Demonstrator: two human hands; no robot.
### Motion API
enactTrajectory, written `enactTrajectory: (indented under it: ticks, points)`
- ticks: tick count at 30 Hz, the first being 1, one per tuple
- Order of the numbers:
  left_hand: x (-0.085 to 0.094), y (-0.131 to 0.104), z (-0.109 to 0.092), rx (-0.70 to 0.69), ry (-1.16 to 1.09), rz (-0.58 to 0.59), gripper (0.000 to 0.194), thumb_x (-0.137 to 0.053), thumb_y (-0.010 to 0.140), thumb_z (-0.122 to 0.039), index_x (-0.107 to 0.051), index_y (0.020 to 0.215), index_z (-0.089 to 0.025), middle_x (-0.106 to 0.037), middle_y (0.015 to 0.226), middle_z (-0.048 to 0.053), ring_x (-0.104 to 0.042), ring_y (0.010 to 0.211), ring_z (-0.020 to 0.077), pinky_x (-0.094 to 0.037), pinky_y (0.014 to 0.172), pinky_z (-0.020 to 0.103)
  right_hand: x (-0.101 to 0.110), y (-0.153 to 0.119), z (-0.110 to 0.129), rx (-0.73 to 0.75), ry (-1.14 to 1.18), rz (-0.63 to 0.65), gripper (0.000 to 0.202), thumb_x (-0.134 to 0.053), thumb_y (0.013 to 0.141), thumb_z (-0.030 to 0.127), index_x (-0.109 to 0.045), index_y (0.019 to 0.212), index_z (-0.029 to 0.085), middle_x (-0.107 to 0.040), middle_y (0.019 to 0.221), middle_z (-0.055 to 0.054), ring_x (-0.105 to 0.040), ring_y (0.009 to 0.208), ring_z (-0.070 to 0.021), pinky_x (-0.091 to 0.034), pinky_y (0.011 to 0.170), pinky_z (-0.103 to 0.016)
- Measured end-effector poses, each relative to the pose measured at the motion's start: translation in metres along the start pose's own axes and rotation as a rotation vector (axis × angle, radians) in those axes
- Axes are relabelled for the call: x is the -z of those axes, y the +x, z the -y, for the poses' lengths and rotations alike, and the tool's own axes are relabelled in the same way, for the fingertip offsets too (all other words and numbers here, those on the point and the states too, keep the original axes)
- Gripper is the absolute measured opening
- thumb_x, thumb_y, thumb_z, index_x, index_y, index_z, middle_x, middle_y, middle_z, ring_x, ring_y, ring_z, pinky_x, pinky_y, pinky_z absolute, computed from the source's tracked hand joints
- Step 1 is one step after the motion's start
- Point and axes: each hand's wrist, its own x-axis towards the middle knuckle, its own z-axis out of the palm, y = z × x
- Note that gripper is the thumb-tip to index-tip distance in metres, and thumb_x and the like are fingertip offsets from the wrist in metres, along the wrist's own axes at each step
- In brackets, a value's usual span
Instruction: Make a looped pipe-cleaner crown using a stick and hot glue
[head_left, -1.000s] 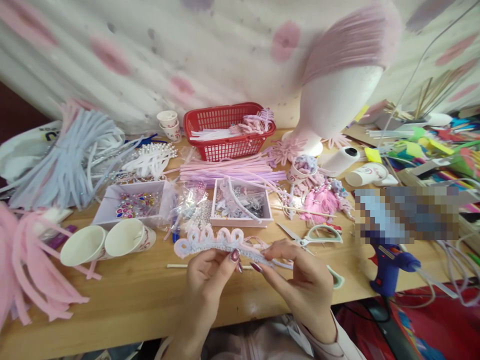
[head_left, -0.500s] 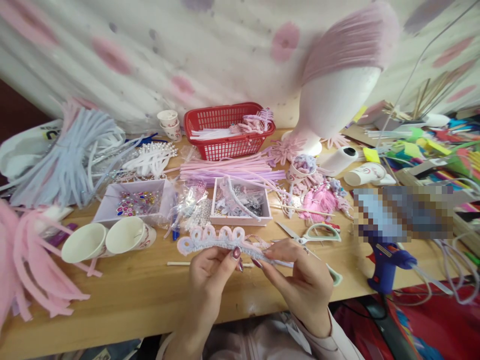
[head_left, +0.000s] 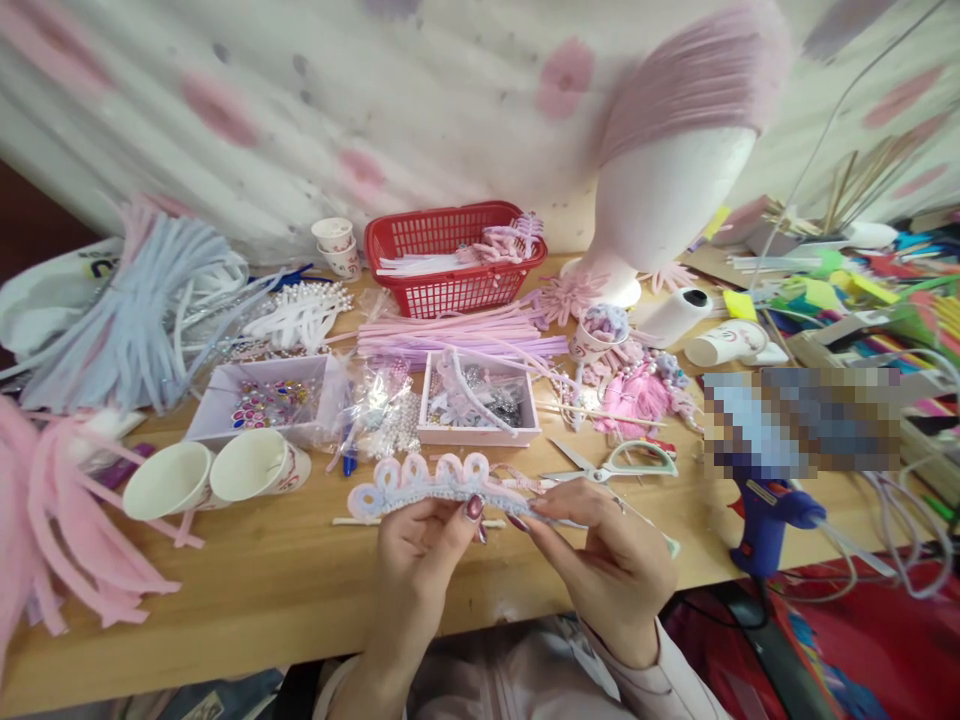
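Between my two hands stretches a fuzzy pipe-cleaner band (head_left: 431,486), pale blue and pink, with several curled loops along its upper edge. My left hand (head_left: 420,555) pinches it near the middle, thumb on the near side. Its right part is pinched by my right hand (head_left: 600,545), between thumb and forefinger; the fingers partly hide that end. Behind my right hand lie green-handled scissors (head_left: 641,459) with their blades apart. A pinkish measuring tape (head_left: 517,481) shows just behind the band. A thin white stick (head_left: 356,522) lies on the table under it.
Two paper cups (head_left: 169,480) and pink pipe cleaners (head_left: 97,530) are at left. Behind my hands are a gem box (head_left: 262,395), a bead box (head_left: 480,435) and a red basket (head_left: 457,290). A foam head (head_left: 671,200) stands behind; a blue glue gun (head_left: 765,520) is at right.
Both hands keep their pinch on the band. Its looped left end has tipped slightly, and my right hand has shifted a little to the right. The view has moved slightly.
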Motion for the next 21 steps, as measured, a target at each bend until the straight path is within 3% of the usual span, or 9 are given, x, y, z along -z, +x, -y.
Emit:
enactTrajectory:
  ticks: [12,21]
  points:
    - [-0.0047,-0.0024,-0.0002,-0.008,-0.072,-0.016,0.027,-0.090,0.063,-0.040,-0.075,0.057,-0.018,-0.070,0.054,0.002,-0.060,0.054,0.0136,-0.046,0.056,0.023,0.0016,-0.0021,0.0011,-0.029,0.064,-0.031,0.026,-0.077,0.081,0.004,-0.072,0.098,0.024,-0.075,0.078,-0.003,-0.069,0.067,-0.0182,-0.057,0.063,-0.034]
    - [-0.0019,-0.0015,0.0006,-0.025,0.009,0.011,0.029,-0.086,0.068,-0.043,-0.074,0.059,-0.018,-0.069,0.055,0.004,-0.061,0.055,0.0160,-0.046,0.056,0.026,0.0022,0.0009,0.0024,0.004,0.051,-0.031,0.028,-0.075,0.081,0.003,-0.073,0.100,0.024,-0.076,0.078,-0.003,-0.070,0.068,-0.0190,-0.058,0.063,-0.034]
